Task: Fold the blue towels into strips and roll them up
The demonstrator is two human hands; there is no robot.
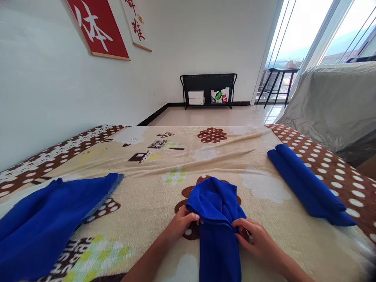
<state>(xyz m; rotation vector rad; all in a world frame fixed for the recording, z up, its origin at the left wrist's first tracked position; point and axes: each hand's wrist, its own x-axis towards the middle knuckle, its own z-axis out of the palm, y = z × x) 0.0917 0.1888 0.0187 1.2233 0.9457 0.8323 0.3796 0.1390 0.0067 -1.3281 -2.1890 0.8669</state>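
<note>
While you look down across the patterned blanket (152, 203), the far left holds a loose blue cloth (49, 219), spread flat and partly rumpled, its near end running out of view at the lower left corner. Above it on the white wall hangs a red banner (98, 27) with white characters, and just beside that a white banner (135, 24) with red characters.

Moving toward the middle, your left hand (181, 222) comes in from below and pinches the left edge of the blue towel (217, 219), fingers curled onto the fabric. This towel lies in front of you at the centre of the blanket as a narrow folded strip running toward you, and its far end is turned back over itself in a puffy fold. Your right hand (255, 237) pinches the right edge of that fold, thumb and fingers closed on the cloth, level with the left hand.

Beyond, against the far wall, a black rack (208, 80) stands on the shiny floor. Farther right, a second folded blue towel (308, 188) lies on the blanket's dotted border, well apart from your hands. At the far right sits a grey covered shape (337, 102) beside the bright windows.
</note>
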